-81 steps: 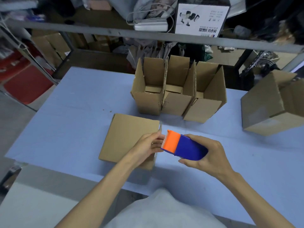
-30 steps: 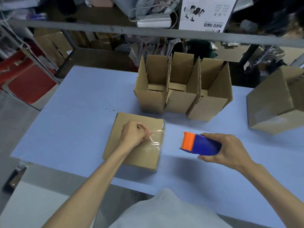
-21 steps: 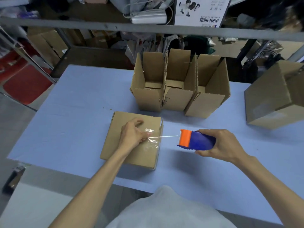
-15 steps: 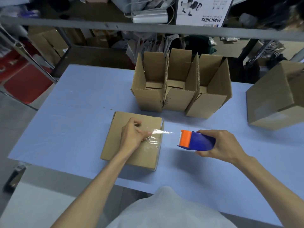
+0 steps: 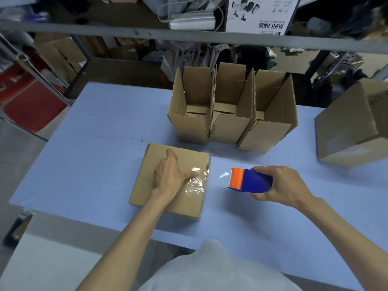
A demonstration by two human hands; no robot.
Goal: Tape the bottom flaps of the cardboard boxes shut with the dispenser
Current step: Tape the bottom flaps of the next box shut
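Head view showed the cardboard box [image 5: 147,185] lying bottom-up near the front of the blue table [image 5: 94,154], left of centre. A crinkled patch of clear tape [image 5: 197,182] ran across to its right edge. The left hand [image 5: 169,175] lay flat on the box with its fingers stretched onto the tape and holding nothing, probably to rub the strip down and pin the box against any pull. Just right of the box and apart from it, the right hand [image 5: 281,185] gripped the blue-and-orange dispenser [image 5: 249,182], its orange cutter end facing the box. A glint of tape showed at that end, but I could not tell whether a strand joined it to the box. Bare table right of the dispenser left room to draw away. Three open boxes [image 5: 231,127] stood close beyond the taped box, a larger box [image 5: 346,131] sat at the far right, and the table's near edge ran close to the box's near side.
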